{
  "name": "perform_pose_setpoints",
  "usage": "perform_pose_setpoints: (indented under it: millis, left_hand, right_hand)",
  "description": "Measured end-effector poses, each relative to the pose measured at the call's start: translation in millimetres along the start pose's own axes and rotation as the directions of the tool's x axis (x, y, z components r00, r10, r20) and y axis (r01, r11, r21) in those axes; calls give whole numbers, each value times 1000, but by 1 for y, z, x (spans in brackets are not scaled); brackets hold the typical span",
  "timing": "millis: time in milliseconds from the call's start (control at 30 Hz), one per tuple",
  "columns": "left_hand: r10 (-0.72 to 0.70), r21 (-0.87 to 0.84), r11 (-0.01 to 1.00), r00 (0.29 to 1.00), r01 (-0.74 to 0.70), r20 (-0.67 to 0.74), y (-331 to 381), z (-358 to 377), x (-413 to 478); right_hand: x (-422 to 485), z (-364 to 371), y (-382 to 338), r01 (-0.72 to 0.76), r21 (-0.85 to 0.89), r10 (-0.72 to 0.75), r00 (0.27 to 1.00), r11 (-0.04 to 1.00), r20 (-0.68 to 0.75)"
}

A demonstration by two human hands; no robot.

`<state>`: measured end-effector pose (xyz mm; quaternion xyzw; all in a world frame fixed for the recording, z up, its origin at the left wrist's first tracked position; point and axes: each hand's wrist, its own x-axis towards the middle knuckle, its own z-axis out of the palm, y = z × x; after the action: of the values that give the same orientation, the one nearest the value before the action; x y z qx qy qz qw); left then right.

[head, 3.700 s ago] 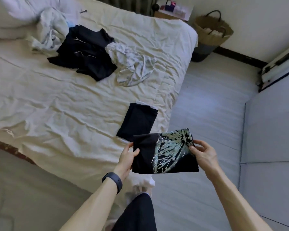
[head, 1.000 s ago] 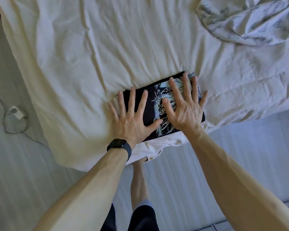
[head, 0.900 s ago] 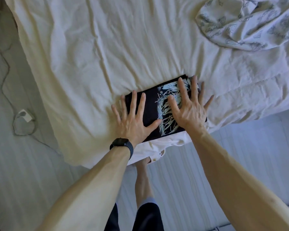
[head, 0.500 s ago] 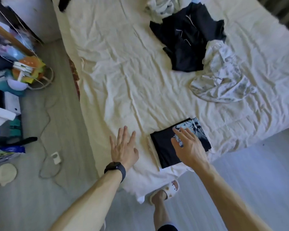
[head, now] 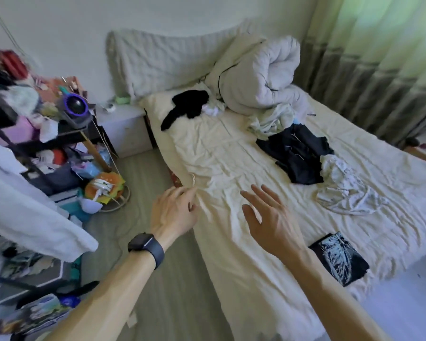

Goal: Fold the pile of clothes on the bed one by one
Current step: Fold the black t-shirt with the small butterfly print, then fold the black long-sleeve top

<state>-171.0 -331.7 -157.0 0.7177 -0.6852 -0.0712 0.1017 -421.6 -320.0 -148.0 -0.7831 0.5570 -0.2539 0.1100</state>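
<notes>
My right hand hovers spread, holding nothing; my left hand, fingers loosely bent at the cream-sheeted bed's left edge, may pinch sheet, I cannot tell. The crumpled dark navy garment lies towards the far edge: I'd lift it alone, clear of the pale printed crumpled garment touching it

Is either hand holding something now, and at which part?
The right hand holds nothing; its fingers are spread above the bedsheet. The left hand is at the sheet's edge; whether it pinches it cannot be told.
</notes>
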Motion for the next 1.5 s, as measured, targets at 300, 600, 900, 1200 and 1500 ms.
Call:
perform_pose_setpoints:
  millis: [300,600,900,1200,1500]
  left_hand:
    - [85,42,996,970,-78,-228,-96,-148,59]
    - [129,53,991,963,-120,-238,-148,-172,208]
    - [61,9,998,981,-61,-187,-209,-180,370]
    - [18,-9,1000,990,-20,-142,-307,-173,542]
    - [134,-11,991,991,-135,-24,-392,-166,741]
  right_hand:
    - [109,-5,-120,102,-14,-103,981,995,-167]
    - [245,31,-124,92,-78,-107,966,993,-233]
    - [442,78,-120,126,-39,-131,971,991,-200]
    - [623,166,-145,93,-29,-95,993,995,-73]
    - [776,255,-153,-72,-10,71,992,997,-103]
